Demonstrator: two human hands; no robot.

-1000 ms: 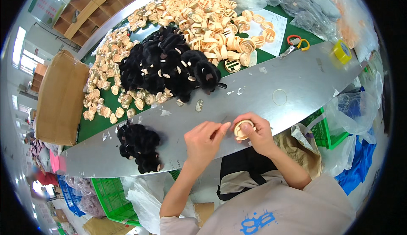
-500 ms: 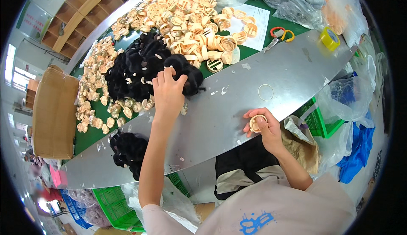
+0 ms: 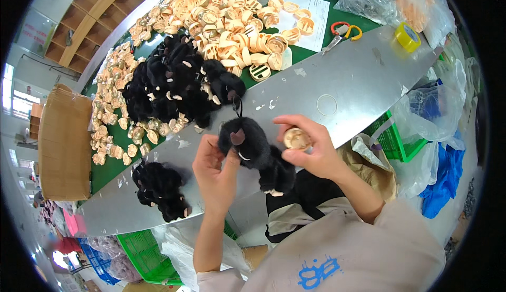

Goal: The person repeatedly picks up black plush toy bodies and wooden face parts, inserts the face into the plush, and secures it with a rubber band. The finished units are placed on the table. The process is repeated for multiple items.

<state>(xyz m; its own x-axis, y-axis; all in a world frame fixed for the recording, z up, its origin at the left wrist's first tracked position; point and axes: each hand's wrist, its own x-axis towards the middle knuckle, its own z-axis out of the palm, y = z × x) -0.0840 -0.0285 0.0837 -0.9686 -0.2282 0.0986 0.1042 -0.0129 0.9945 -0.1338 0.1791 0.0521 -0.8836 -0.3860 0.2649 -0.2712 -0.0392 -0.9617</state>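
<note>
A small black plush toy (image 3: 252,143) with a hanging loop is pinched at its head by my left hand (image 3: 215,168). It dangles over the near edge of the metal strip, its lower body tilting to the right. Close beside it, my right hand (image 3: 319,152) grips a round beige plastic piece (image 3: 296,139) between thumb and fingers. Beyond the left hand lies a heap of black plush toys (image 3: 166,84). More black plush toys (image 3: 158,189) rest on the metal strip at left.
Beige plastic pieces (image 3: 226,20) pile up on the green tabletop, smaller ones (image 3: 113,97) to the left. Scissors (image 3: 342,33), yellow tape (image 3: 407,37) and a thin ring (image 3: 327,105) lie at right. A cardboard box (image 3: 66,144) stands left; green baskets (image 3: 142,258) sit below the edge.
My left hand has drawn a plush toy from the heap back toward me. My right hand, still holding the round plastic piece, has moved left and up beside the toy.
</note>
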